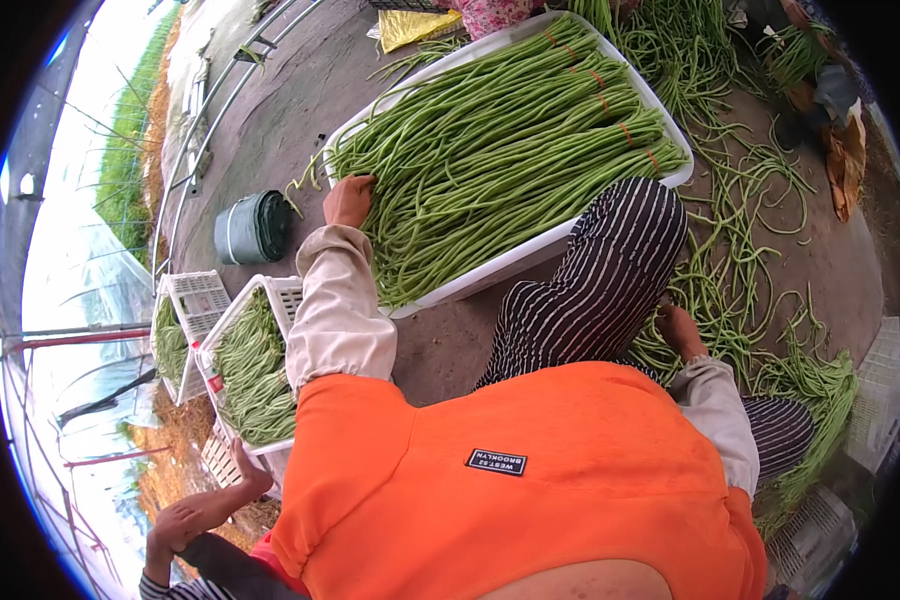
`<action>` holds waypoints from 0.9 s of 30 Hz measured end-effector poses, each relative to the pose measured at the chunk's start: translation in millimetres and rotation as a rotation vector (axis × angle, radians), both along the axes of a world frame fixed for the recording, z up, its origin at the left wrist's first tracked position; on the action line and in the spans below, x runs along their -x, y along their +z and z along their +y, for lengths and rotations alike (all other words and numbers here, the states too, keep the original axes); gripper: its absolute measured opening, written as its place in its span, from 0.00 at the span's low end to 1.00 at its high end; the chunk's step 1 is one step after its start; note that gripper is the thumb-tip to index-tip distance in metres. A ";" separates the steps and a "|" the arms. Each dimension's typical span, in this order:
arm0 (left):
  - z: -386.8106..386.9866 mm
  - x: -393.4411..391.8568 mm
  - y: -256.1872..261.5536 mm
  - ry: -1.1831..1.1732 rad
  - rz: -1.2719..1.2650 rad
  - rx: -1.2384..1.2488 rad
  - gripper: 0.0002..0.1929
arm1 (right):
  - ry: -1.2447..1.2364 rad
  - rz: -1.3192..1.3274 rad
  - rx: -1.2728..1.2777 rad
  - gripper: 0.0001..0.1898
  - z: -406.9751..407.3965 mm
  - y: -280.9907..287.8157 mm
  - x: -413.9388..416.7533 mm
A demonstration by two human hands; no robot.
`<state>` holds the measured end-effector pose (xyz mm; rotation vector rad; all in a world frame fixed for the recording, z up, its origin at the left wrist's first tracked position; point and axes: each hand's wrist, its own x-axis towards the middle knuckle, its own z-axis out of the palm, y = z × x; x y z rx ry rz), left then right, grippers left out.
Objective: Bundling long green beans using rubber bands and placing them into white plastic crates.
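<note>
A large white plastic tray (487, 281) on the ground before me holds yardlong beans (487, 157) laid lengthwise. Red bands (627, 135) tie them in bundles near their right ends. My left hand (349, 201) is at the tray's left side, its fingers curled against the bean tips. Whether it grips any is hidden. Beside my knee, my right hand (679, 330) reaches down to a heap of loose yardlong beans (727, 300). Its fingers are partly hidden, and I cannot tell whether they hold a bean.
A dark green roll (251, 228) lies left of the tray. White crates (251, 360) of beans stand nearer me, beside another person's hand (247, 476). More loose beans (679, 45) spread at the upper right. A metal frame (210, 127) runs along the left; a yellow bag (412, 28) lies behind the tray.
</note>
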<state>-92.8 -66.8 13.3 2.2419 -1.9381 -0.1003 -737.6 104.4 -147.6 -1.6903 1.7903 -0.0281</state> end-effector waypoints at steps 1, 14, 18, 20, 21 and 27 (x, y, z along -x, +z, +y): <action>-1.8 -1.7 -0.7 -0.016 0.001 0.027 0.13 | -0.002 0.016 0.016 0.13 0.6 -0.1 -1.1; -17.9 -27.9 -9.7 -0.095 0.220 -0.121 0.14 | 0.029 0.004 0.013 0.12 4.0 -16.7 3.4; -13.9 -23.6 -10.9 -0.053 0.267 -0.090 0.13 | 0.050 0.000 0.005 0.13 4.7 -23.1 3.8; -12.6 -23.6 -13.2 -0.051 0.254 -0.083 0.13 | 0.049 0.053 -0.061 0.12 3.8 -26.2 5.4; -13.0 -25.1 -14.6 -0.043 0.251 -0.095 0.13 | 0.067 0.029 -0.044 0.12 3.2 -27.2 6.2; -22.4 -41.2 -24.9 -0.037 0.353 -0.113 0.14 | 0.104 0.026 -0.040 0.12 4.0 -23.9 5.6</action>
